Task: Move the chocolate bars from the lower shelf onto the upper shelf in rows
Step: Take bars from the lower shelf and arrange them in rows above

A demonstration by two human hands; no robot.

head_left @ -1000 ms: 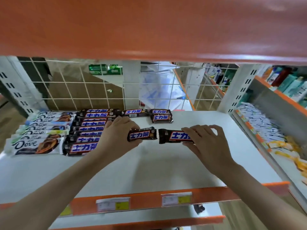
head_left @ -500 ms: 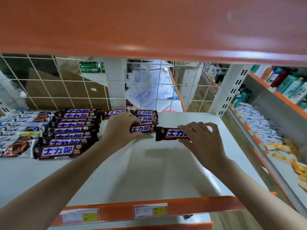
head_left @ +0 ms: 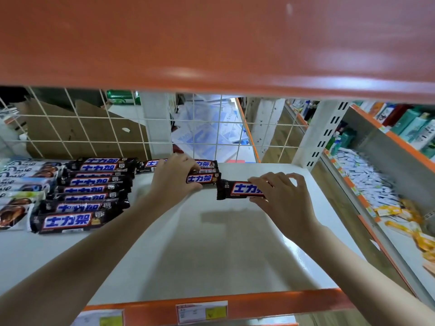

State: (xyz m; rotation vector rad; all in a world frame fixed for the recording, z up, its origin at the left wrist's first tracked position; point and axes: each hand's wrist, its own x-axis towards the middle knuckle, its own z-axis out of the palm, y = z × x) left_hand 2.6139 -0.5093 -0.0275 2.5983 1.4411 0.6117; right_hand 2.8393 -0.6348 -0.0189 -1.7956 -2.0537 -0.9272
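Head view: both hands work over a white shelf (head_left: 211,250) with an orange front edge carrying price tags (head_left: 202,312). The left hand (head_left: 173,178) grips a dark bar (head_left: 203,178), fingers curled over its left end; the bar lies against two more bars at the far middle of the shelf, just in front of them. The right hand (head_left: 286,197) pinches a second bar (head_left: 240,189) by its right end, thumb at the near edge and fingers at the far edge. That bar sits just right of the left-hand bar, their ends nearly touching; whether it rests on the shelf or is held just above cannot be told.

To the left, a column of dark bars (head_left: 90,184) runs from near to far, each overlapping the next. Further left, at the frame edge, lies a column of white-wrapped bars (head_left: 22,184). A white wire grid (head_left: 94,128) forms the far wall of the shelf. An orange shelf edge (head_left: 211,43) fills the top of the view. On the right, a neighbouring shelf holds white packets (head_left: 367,182) and yellow packets (head_left: 400,212).
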